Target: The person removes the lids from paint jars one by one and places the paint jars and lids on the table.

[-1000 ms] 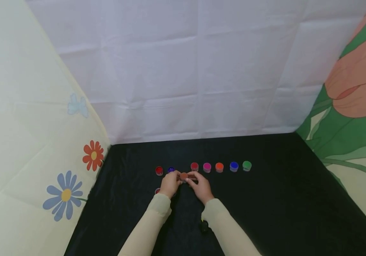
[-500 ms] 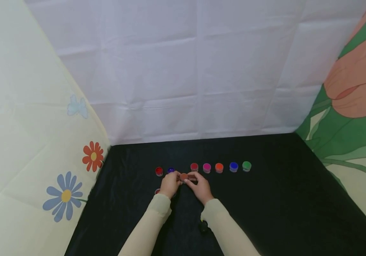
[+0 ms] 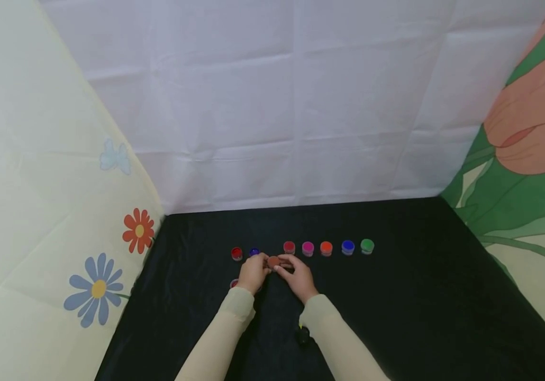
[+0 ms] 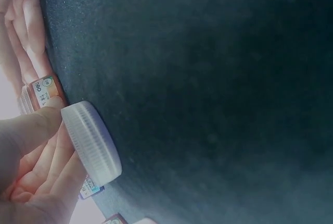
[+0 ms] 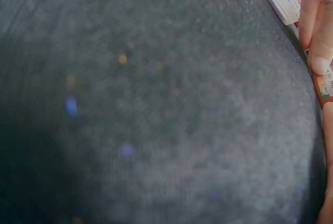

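Observation:
In the head view a small paint pot with a brownish-orange top [image 3: 273,262] is between my two hands, close over the black cloth. My left hand [image 3: 252,274] pinches its left side; in the left wrist view the thumb presses on the labelled wall of the pot [image 4: 40,91]. From the other side my right hand [image 3: 301,281] grips it, and the right wrist view shows fingertips on the orange label [image 5: 324,84]. A white ribbed lid [image 4: 93,143] stands out beside my left fingers in the left wrist view.
Right of centre, several pots form a row, from a red pot [image 3: 289,247] to a green pot [image 3: 367,246]. Further left are an open red pot [image 3: 236,254] and a partly hidden blue-purple pot [image 3: 254,252]. A dark object [image 3: 303,336] lies by my right sleeve.

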`<state>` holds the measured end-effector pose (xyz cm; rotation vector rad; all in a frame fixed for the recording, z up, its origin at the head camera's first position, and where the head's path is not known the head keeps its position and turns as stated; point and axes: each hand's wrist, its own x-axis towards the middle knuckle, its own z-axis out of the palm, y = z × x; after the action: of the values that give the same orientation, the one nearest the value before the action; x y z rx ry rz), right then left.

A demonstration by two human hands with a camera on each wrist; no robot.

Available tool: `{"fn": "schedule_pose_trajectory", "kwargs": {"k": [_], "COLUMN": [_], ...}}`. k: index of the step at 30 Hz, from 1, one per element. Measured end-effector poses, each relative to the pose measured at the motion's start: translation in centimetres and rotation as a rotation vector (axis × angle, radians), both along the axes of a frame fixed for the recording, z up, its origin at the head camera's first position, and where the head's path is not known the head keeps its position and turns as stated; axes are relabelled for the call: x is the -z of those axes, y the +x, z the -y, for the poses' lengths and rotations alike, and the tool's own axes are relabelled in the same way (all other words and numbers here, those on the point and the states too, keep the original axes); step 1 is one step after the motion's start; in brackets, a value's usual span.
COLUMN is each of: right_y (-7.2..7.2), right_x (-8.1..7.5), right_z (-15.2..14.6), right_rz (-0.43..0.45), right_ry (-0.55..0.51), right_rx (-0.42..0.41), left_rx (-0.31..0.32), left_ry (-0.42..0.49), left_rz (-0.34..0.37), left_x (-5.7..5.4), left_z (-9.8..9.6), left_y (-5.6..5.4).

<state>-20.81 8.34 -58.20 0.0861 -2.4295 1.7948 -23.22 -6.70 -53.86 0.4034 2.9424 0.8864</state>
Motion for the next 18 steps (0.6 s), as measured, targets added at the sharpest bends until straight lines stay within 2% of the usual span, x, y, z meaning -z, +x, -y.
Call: {"fn": "schedule_pose_trajectory", "kwargs": {"k": [7,13,18], "right_y": [-0.03,0.02,0.01], "right_x": [-0.15,-0.10,-0.08], "right_z": [-0.01,-0.11,-0.12], "right_rz": [0.006,0.021,0.002], "right_ry": [-0.014,-0.035,-0.008], "right_rx": [0.014,-0.012,-0.007], "left_rx": [-0.004,-0.006,-0.006], "left_ry": [-0.009,-0.015,-0.005], "left_rz": [0.002,-0.003,0.001], "left_x": [0.29,0.13,-0.01], "left_z": [-0.12,-0.12,-0.13], "left_y": [-0.09,0.11,0.11]}}
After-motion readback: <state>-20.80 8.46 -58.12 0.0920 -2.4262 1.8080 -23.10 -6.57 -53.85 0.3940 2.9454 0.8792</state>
